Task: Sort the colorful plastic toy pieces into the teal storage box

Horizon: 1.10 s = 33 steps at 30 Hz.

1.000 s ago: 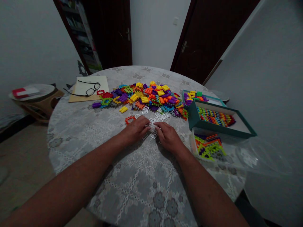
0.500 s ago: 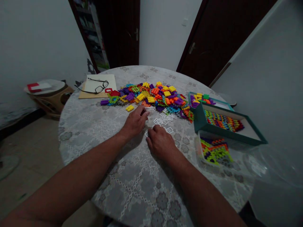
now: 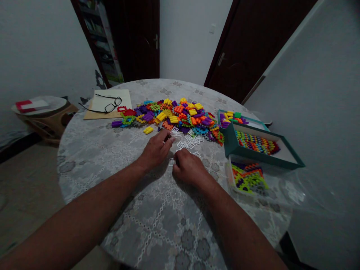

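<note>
My left hand (image 3: pixel 155 149) is closed in a pinch, thumb against fingers, with small white lattice pieces (image 3: pixel 176 134) at its fingertips. Just to its right and nearer me, my right hand (image 3: pixel 189 167) rests low on the table with its fingers curled in; what they hold, if anything, is hidden. One white window-shaped piece (image 3: pixel 171 162) lies by the right fingertips. More white lattice pieces (image 3: pixel 194 140) are scattered beyond the right hand. Behind them spreads a heap of colourful plastic building pieces (image 3: pixel 180 112), and a yellow piece (image 3: pixel 148 129) lies apart, left of the heap.
Eyeglasses (image 3: pixel 109 107) lie on paper and a board (image 3: pixel 91 114) at the far left. On the right stand a green box (image 3: pixel 261 159) of colourful pieces, a smaller box (image 3: pixel 264 126) behind it and a clear plastic tub (image 3: pixel 232 183). The round table (image 3: pixel 157 221) has a patterned cloth.
The view has shifted, so the scene sits further left. Both hands stay close together, and the white piece beside the right fingertips shows more fully.
</note>
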### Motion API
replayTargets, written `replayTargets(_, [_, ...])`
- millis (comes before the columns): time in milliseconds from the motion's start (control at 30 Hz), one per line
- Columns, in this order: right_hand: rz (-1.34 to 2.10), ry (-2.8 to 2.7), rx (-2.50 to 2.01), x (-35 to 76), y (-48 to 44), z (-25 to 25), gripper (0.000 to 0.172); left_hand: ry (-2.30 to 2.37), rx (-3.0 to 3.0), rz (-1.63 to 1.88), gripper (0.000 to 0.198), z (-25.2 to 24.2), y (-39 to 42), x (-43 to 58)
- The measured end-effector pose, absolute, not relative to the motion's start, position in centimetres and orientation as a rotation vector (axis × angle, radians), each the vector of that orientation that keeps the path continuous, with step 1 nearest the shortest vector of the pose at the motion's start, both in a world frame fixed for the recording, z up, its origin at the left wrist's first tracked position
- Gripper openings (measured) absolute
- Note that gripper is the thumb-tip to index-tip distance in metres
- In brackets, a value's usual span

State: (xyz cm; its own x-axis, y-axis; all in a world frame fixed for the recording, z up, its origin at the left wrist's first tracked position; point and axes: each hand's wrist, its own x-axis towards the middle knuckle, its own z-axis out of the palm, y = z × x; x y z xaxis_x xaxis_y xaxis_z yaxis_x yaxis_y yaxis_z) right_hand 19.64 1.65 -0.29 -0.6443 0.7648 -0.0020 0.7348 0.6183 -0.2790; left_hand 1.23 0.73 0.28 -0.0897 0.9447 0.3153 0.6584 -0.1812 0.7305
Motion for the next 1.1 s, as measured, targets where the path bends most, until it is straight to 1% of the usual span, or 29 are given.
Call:
replayTargets(300, [0.495,-2.734,-1.198,20.8,1.1,0.1,0.016,1.746,1.824,1.149,0.016,0.3,0.7,1.3])
replayTargets(500, [0.472,-2.554,-1.206,21.8,1.8,-1.5,0.033,1.719,1.817,1.131,0.015,0.3,0.6,1.4])
replayTargets(600, [0.440,-2.365,-1.185,22.8,3.5,-2.0,0.035,1.703,1.820,1.118,0.015,0.4,0.5,1.5])
replayTargets(700, [0.343,-2.255,-1.249,24.5,4.7,-1.1,0.032,1.699,1.863,1.109,0.015,0.2,0.5,1.5])
replayTargets(800, [0.280,-2.384,-1.502,26.3,4.4,0.8,0.018,1.695,1.927,1.079,0.012,0.0,0.7,1.4])
replayTargets(833, [0.288,-2.459,-1.600,26.9,4.0,1.4,0.013,1.681,1.946,1.044,0.012,0.0,0.7,1.4])
replayTargets(867, [0.317,-2.540,-1.678,27.3,3.6,1.9,0.013,1.653,1.963,0.993,0.013,0.0,0.7,1.3])
replayTargets(967, [0.489,-2.739,-1.757,28.0,2.6,2.8,0.027,1.499,2.001,0.780,0.018,0.0,0.6,1.2])
replayTargets(1000, [0.549,-2.783,-1.741,28.0,2.5,2.9,0.029,1.439,2.014,0.701,0.019,0.0,0.5,1.2])
replayTargets(1100, [0.619,-2.829,-1.672,27.5,2.8,2.8,0.022,1.319,2.076,0.511,0.020,0.0,0.2,1.3])
